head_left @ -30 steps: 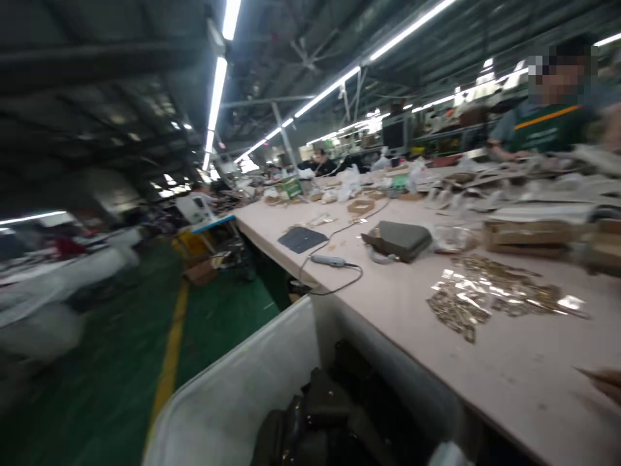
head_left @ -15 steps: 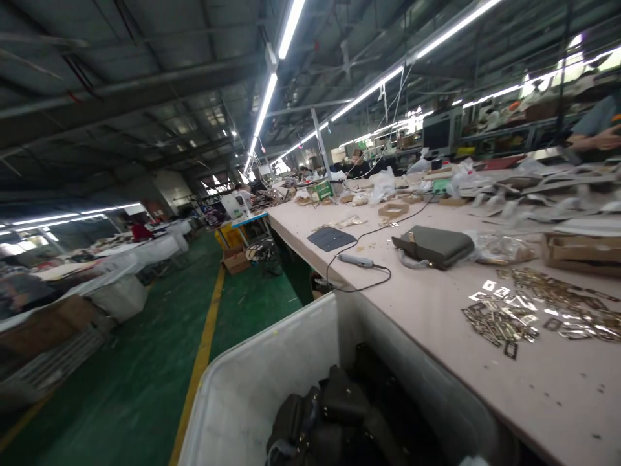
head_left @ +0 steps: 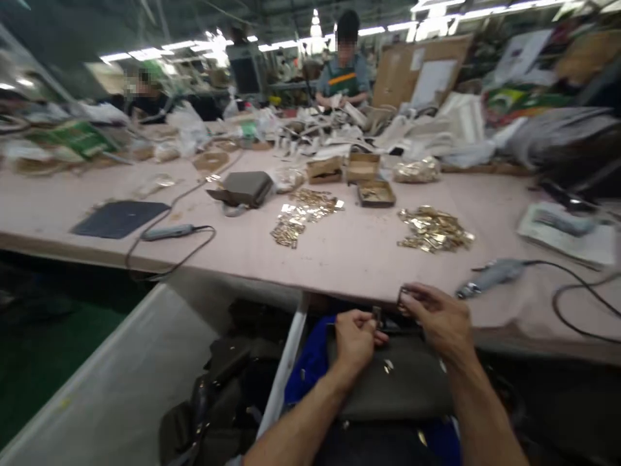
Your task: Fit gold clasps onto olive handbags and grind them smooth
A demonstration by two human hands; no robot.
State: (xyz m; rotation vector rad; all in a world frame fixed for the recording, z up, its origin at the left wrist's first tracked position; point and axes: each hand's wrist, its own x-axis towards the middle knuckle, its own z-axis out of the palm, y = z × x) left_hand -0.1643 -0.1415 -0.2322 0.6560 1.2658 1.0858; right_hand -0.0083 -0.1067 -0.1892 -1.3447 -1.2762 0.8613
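Observation:
My left hand (head_left: pixel 356 335) is closed in a pinch on a small dark metal piece at the top edge of a dark olive bag (head_left: pixel 392 382) lying on my lap. My right hand (head_left: pixel 433 315) is curled beside it, its fingers pinching a small dark buckle at the table's front edge. Both hands nearly touch over the bag. Small gold bits lie on the bag's surface.
On the pink table (head_left: pixel 339 252) lie heaps of gold metal fittings (head_left: pixel 434 230), several small cardboard boxes (head_left: pixel 374 193), an olive bag (head_left: pixel 242 188), a corded hand tool (head_left: pixel 167 232), another tool (head_left: pixel 490 275) and a dark mat (head_left: pixel 119 218). A white bin (head_left: pixel 130 382) of dark bags stands left. People work across the table.
The view swung right and down from the hall aisle to the table in front of me. Both hands and the bag on my lap came into view.

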